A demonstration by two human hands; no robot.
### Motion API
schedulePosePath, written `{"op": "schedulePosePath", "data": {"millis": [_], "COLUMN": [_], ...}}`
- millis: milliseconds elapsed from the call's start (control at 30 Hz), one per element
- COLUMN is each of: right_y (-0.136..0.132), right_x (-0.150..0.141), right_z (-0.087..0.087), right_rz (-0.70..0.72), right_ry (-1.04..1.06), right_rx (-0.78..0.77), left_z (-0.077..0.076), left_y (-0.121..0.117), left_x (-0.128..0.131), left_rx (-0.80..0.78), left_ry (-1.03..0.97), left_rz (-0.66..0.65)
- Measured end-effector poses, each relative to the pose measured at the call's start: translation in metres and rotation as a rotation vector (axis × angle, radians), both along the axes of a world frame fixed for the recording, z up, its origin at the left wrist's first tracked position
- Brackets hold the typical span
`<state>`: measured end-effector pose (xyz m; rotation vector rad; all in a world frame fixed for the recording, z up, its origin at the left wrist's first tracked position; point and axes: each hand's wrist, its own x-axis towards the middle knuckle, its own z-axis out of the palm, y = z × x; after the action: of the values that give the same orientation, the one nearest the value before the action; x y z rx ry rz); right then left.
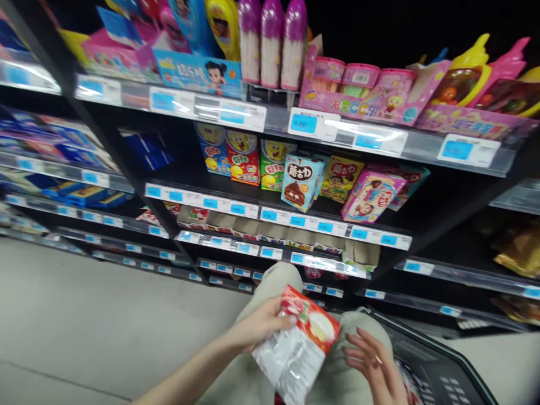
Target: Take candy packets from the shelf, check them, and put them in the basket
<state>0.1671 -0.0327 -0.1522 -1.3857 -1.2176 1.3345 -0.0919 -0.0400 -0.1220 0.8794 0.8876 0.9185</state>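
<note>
My left hand (266, 323) grips the upper left edge of a packet (301, 343), its thumb across the front. The packet has a red part with a fruit-like picture and a shiny silver part; its contents are hidden. Just right of the packet, my right hand (373, 360) is held apart from it, fingers spread, with a ring on one finger. Both hands are over my knees, which are in light trousers (280, 281). Close by, the low shelf holds a row of open display cartons (274, 232).
A dark shopping basket (439, 360) stands at my right, with items partly visible inside. Small snack boxes (301, 183) line the shelf ahead. Above them, a price-tagged shelf edge (278, 121) juts out under toys and candy. Grey floor (105, 304) lies to the left.
</note>
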Motion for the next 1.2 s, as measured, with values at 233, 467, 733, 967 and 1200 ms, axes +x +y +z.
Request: {"op": "schedulePosePath", "data": {"millis": [233, 467, 733, 967, 1200], "right_y": [0.010, -0.015, -0.019, -0.013, -0.015], "right_x": [-0.001, 0.045, 0.034, 0.019, 0.037], "right_z": [0.043, -0.021, -0.073, -0.084, -0.087], "right_rz": [0.449, -0.186, -0.624, -0.390, -0.350], "right_ry": [-0.044, -0.004, -0.052, -0.139, -0.025], "right_rx": [-0.132, -0.043, 0.052, 0.128, 0.066], "left_z": [0.010, -0.049, -0.097, -0.106, -0.109], "left_y": [0.015, 0.044, 0.037, 0.050, 0.054], "left_x": [0.066, 0.083, 0.118, 0.100, 0.098], "left_rx": [0.386, -0.047, 0.034, 0.286, 0.143], "left_ry": [0.573, -0.084, 0.260, 0.559, 0.006], "left_rz": [-0.263, -0.531, 0.087, 0.210, -0.080]}}
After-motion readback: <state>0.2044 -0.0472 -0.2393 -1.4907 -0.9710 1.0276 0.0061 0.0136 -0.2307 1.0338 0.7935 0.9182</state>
